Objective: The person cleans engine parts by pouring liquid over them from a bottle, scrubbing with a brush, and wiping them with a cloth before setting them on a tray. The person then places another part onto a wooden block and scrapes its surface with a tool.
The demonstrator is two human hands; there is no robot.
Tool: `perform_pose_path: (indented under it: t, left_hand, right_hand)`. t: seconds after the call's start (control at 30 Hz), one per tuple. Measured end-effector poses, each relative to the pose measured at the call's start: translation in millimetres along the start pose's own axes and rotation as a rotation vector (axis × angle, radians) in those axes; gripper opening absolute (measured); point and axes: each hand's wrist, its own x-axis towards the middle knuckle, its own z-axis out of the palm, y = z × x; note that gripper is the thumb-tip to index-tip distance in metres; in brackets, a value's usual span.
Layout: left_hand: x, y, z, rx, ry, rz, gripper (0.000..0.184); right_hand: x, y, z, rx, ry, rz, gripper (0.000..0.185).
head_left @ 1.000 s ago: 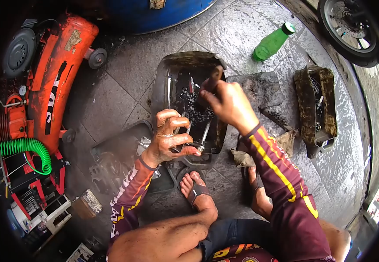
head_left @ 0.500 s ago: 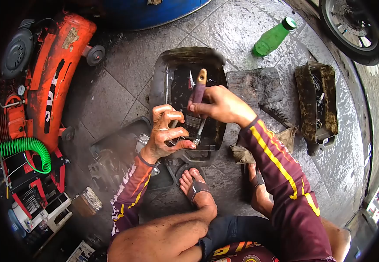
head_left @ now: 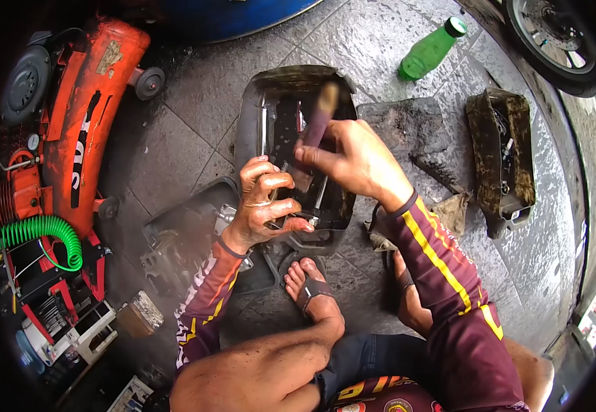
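Observation:
Over the near left part of a dark, oily tray [head_left: 248, 127], my left hand [head_left: 265, 204] grips a metal part [head_left: 313, 221], mostly hidden by the fingers. A shiny rod runs up from that part into the tray. My right hand [head_left: 356, 156] is closed round a brush [head_left: 320, 123] with a purplish handle and a pale, blurred end pointing away from me. The brush's lower end is down in the tray beside the rod. Dark liquid and a small red and silver item [head_left: 300, 118] are in the tray.
A green bottle [head_left: 427, 55] stands beyond a dark mat [head_left: 407, 130]. At the right is a grimy container [head_left: 480, 147] of metal parts. Rags [head_left: 452, 214] lie near my right foot. Another tray [head_left: 263, 275] holds metal parts at the left, before an orange compressor [head_left: 99, 103].
My right hand has shifted with the brush, whose handle is now tilted and blurred. The bubbles in the tray have thinned. My left hand keeps its grip.

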Motion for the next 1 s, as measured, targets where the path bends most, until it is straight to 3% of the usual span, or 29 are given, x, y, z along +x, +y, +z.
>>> perform_pose_path:
  t: [0.07,0.13,0.2,0.27,0.33,0.37,0.4,0.47,0.5,0.6,0.67,0.7,0.73,0.8,0.83,0.9,1.0]
  left_hand:
    - [3,0,-1,0.005,0.022,-0.023,0.040]
    - [8,-2,-1,-0.010,0.016,-0.007,0.040]
    - [7,-4,0,-0.010,0.018,-0.019,0.039]
    - [3,-1,-4,0.021,-0.007,-0.016,0.038]
    - [4,-4,-6,0.055,-0.020,0.000,0.038]
    - [5,-3,-6,0.029,-0.006,-0.002,0.037]
    - [4,0,-6,-0.004,0.002,-0.008,0.037]
    - [5,-2,-4,-0.015,0.000,-0.005,0.037]
    - [5,0,-7,-0.019,-0.028,-0.047,0.037]
    - [6,0,-5,-0.230,-0.026,-0.242,0.029]
    - [-1,3,9,-0.601,0.114,-0.688,0.024]
    - [4,5,10,-0.619,0.184,-0.804,0.026]
    - [7,11,0,-0.805,0.132,-1.081,0.048]
    - [6,10,2,-1.181,0.328,-1.143,0.047]
    - [7,8,2,-1.222,0.363,-1.156,0.046]
    - [7,6,4,-1.240,0.393,-1.107,0.047]
    - [8,7,5,-1.199,0.459,-1.110,0.053]
  right_hand:
    - [2,18,12,0.067,-0.046,-0.179,0.027]
    - [5,20,14,-0.119,-0.021,-0.097,0.027]
    - [10,20,11,-0.108,0.233,-0.098,0.027]
    - [11,1,1,0.114,0.178,-0.065,0.029]
    - [16,1,6,0.172,0.082,-0.188,0.029]
    - [22,14,15,0.135,-0.003,-0.157,0.028]
    - [24,17,18,-0.006,0.043,-0.104,0.027]
    - [26,27,19,-0.354,0.237,-0.215,0.027]
    - [23,15,10,-0.083,0.208,-0.113,0.026]
    - [17,15,8,0.060,0.175,-0.193,0.021]
    - [17,39,15,-0.067,0.231,-0.204,0.022]
    - [16,42,14,-0.189,0.284,-0.205,0.023]
    - [9,45,10,-0.154,0.274,-0.164,0.026]
    - [0,50,6,-0.186,0.165,-0.179,0.027]
    - [-2,53,2,-0.188,0.169,-0.186,0.027]
    - [-1,53,-3,-0.233,-0.069,-0.460,0.030]
    - [-8,32,-12,-0.111,0.107,-0.417,0.036]
